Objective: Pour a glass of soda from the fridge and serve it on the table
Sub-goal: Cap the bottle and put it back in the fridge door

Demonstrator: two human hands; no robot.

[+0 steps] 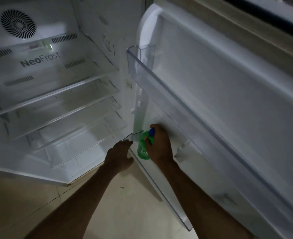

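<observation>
A green soda bottle (142, 150) with a blue cap stands in the lower door bin (169, 192) of the open fridge. My right hand (159, 144) is wrapped around the bottle's neck and shoulder, covering most of its top. My left hand (120, 156) hovers just left of the bottle, fingers spread, near the corner of the lower bin; whether it touches the bin I cannot tell. The bottle's lower part is hidden behind the bin wall and my right hand. No glass and no table appear in the view.
The fridge interior (56, 104) at left shows several bare glass shelves. The open door (228, 100) fills the right, with a clear upper door bin (159, 80) above the bottle. A pale tiled floor (125, 204) lies below my arms.
</observation>
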